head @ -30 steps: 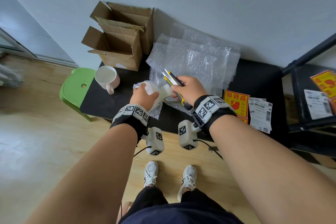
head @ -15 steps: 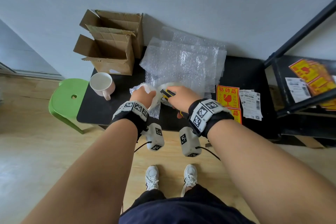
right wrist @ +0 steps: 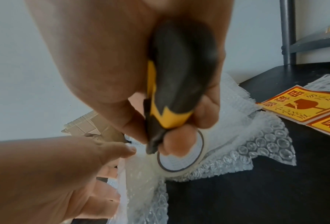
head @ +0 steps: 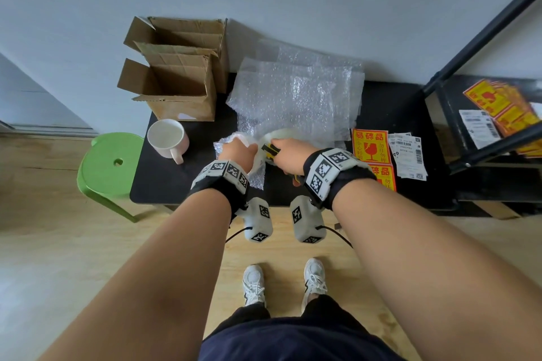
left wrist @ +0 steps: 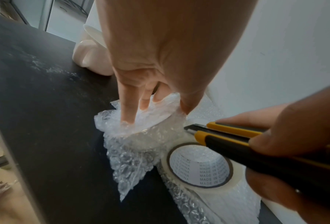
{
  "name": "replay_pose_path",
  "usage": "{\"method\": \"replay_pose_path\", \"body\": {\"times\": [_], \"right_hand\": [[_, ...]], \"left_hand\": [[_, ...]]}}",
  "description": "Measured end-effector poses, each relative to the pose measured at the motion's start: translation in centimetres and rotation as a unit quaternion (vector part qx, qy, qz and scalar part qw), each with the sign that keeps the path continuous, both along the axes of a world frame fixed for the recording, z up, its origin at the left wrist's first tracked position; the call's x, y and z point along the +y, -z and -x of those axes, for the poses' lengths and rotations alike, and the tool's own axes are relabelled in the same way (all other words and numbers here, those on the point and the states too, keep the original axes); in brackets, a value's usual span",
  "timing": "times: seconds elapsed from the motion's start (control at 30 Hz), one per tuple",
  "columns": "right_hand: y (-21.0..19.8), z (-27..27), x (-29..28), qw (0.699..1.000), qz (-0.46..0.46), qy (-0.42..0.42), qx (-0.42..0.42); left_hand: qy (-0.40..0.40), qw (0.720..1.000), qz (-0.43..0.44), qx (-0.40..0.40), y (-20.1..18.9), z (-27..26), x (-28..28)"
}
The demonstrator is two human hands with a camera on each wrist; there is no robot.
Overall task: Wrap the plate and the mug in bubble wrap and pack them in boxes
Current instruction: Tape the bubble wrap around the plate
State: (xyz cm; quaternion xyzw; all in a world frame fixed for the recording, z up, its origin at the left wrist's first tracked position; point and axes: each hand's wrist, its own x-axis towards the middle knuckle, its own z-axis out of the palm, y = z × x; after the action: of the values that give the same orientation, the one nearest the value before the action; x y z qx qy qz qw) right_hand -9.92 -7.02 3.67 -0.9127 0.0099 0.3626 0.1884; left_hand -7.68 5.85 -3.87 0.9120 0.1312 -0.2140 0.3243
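Note:
My left hand (head: pixel 237 152) grips a small bubble-wrapped bundle (left wrist: pixel 141 136) on the black table (head: pixel 164 184), fingers and thumb pinching its top; its contents are hidden. My right hand (head: pixel 289 152) holds a yellow-and-black utility knife (left wrist: pixel 236 136), whose tip points at the bundle beside the left thumb. Under the knife lies a roll of clear tape (left wrist: pixel 198 166), with a right fingertip on it (right wrist: pixel 179 144). A pink-white mug (head: pixel 167 136) stands bare to the left. Two open cardboard boxes (head: pixel 176 88) sit at the back left. Loose bubble-wrap sheets (head: pixel 293 97) are spread behind my hands.
Yellow fragile stickers (head: pixel 371 146) and white shipping labels (head: pixel 407 155) lie to the right of my hands. A black metal shelf (head: pixel 484 126) with more stickers stands at the far right. A green stool (head: pixel 114 164) is beside the table's left end. A wall runs behind.
The knife pointed up and away a second ago; it has swung down, and its tip is now at the bundle between my hands. My hands have drawn closer together.

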Motion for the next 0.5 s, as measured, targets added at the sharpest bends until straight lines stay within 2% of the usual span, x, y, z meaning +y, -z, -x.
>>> {"method": "replay_pose_path", "body": {"times": [0.13, 0.23, 0.3, 0.37, 0.4, 0.43, 0.5], "right_hand": [[-0.5, -0.4, -0.2, 0.999, 0.01, -0.011, 0.028], [-0.9, -0.5, -0.4, 0.999, -0.004, 0.012, 0.044], [-0.9, -0.7, -0.9, 0.993, -0.073, 0.083, 0.033], [-0.6, -1.2, -1.9, 0.972, -0.153, 0.177, -0.018], [-0.4, -1.4, -2.4, 0.959, -0.172, 0.219, -0.049], [-0.3, -1.7, -2.9, 0.951, -0.168, 0.248, -0.079], [0.3, -1.9, -3.9, 0.946, -0.113, 0.278, -0.121]], "left_hand": [[0.005, 1.0, 0.003, 0.006, 0.1, -0.1, -0.1], [0.008, 1.0, 0.011, 0.012, -0.2, -0.1, 0.0], [-0.005, 0.999, 0.017, 0.027, -0.4, -0.1, 0.1], [-0.033, 0.999, 0.03, 0.028, -0.5, -0.1, 0.3], [-0.022, 0.999, 0.028, 0.013, -0.7, 0.0, 0.4], [-0.032, 0.999, 0.033, 0.021, -0.8, -0.1, 0.3], [-0.003, 1.0, 0.023, 0.002, -0.5, -0.1, 0.2]]}}
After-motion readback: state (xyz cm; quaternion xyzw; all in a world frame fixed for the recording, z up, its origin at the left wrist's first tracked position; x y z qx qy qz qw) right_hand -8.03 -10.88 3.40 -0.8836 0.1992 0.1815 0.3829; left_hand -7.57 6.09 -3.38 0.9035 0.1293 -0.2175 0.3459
